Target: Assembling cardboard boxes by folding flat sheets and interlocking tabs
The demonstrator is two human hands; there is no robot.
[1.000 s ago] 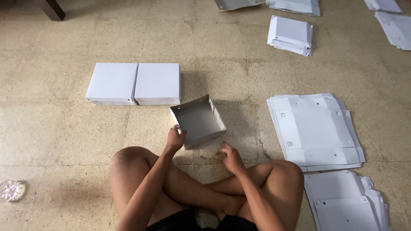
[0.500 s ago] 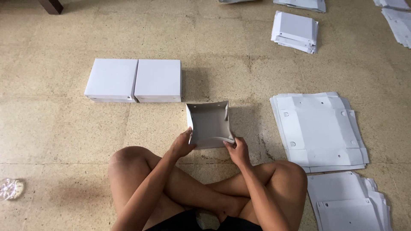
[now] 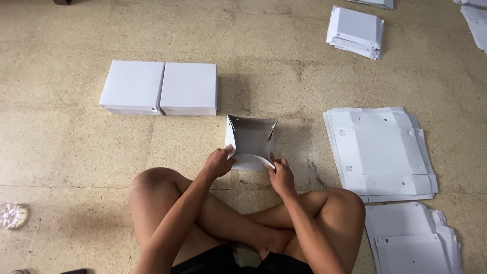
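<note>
While the tiled floor [image 3: 76, 147] carries flat cardboard sheets [image 3: 380, 152] at three o'clock and two finished boxes [image 3: 160, 88] at eleven, the half-folded box [image 3: 250, 141] sits centre, left hand [image 3: 217, 163] and right hand [image 3: 280, 176] gripping its near edge, best pressed evenly inward.

Frame edges are cutting off the cardboard stacks [image 3: 474, 23] at upper right and the crumpled wrapper [image 3: 11, 215] at lower left.
</note>
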